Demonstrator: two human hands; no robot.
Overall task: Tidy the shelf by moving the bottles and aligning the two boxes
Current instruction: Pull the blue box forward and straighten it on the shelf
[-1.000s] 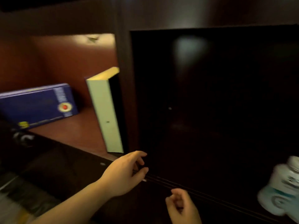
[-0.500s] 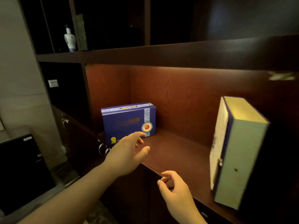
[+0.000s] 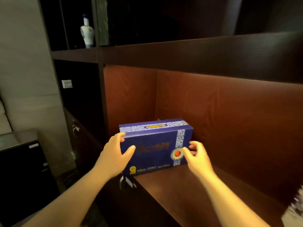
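A blue box (image 3: 155,145) with a red seal and silver bands stands on its long side at the left end of the lit wooden shelf (image 3: 188,194). My left hand (image 3: 113,159) clasps its left end, fingers over the top corner and thumb on the front face. My right hand (image 3: 198,159) is at the box's right end with fingers spread and blurred; I cannot tell whether it touches. A pale blurred corner of the second box (image 3: 294,210) shows at the right edge. A white porcelain bottle (image 3: 87,32) stands on the upper left shelf.
A dark shelf board (image 3: 196,54) runs close above the lit compartment. Its reddish side wall (image 3: 129,99) is just left of the blue box. A black low cabinet (image 3: 21,177) stands on the floor at the left. Dark cupboard doors lie below the shelf.
The view has swung left, so the pale box has slid to the right edge. Both hands have reached forward to the blue box, and the left hand has taken hold of its left end.
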